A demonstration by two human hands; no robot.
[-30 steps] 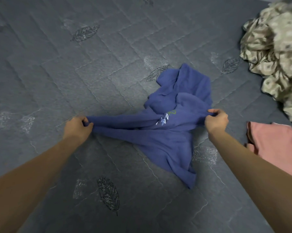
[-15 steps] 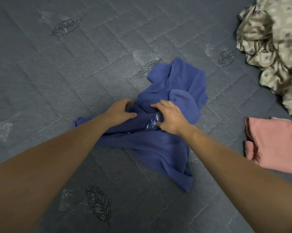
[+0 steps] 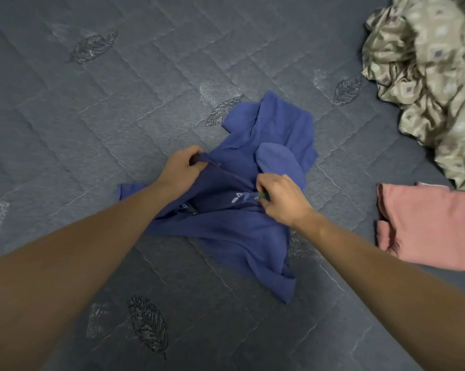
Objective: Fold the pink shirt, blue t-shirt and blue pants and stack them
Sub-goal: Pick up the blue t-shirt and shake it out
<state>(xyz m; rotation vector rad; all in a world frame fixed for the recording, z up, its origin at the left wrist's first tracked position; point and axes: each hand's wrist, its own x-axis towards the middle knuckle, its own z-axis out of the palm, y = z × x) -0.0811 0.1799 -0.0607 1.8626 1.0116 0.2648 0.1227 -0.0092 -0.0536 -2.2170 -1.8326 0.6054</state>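
A crumpled blue garment [image 3: 234,231] with a small white leaf print lies in the middle of the grey quilted mattress [image 3: 119,116]. I cannot tell whether it is the t-shirt or the pants. My left hand [image 3: 182,167] pinches an edge of the blue cloth at its upper left. My right hand [image 3: 281,199] grips the cloth beside the leaf print. Between the two hands the fabric is pulled apart and a dark inner label shows. The pink shirt [image 3: 424,226] lies folded at the right, apart from the blue garment.
A heap of beige patterned cloth [image 3: 429,76] fills the far right corner, just behind the pink shirt. Grey mattress with embroidered leaves stretches to the left and toward me.
A second ago my hands held the garment stretched wide apart. They came together at its middle, and now each pinches the cloth there and pulls it open.
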